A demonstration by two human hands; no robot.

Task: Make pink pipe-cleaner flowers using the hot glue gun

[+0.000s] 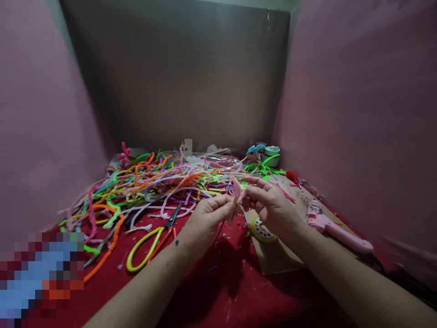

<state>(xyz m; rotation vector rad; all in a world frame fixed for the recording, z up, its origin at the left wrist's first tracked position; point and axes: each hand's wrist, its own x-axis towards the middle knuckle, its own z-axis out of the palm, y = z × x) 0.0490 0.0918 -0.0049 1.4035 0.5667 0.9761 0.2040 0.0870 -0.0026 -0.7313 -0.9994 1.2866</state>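
Between my two hands, above the red cloth, is a small pink pipe-cleaner flower (236,187) with a bit of bright green beside it. My left hand (215,214) pinches it low down, thumb against fingers, and a thin dark stem seems to hang below. My right hand (268,202) closes on its right side with thumb and forefinger, the other fingers loosely bent. Scissors (155,239) with yellow and red handles lie left of my left hand. Under my right hand sits a yellow tape roll (263,229) on a piece of cardboard (278,259).
A heap of coloured pipe cleaners (164,182) spreads across the back left. At the right lies a pink glue gun (337,232) with its cord. A blue flower (256,149), green stems and a mint-coloured jar (272,155) stand at the back. Pink walls rise on both sides.
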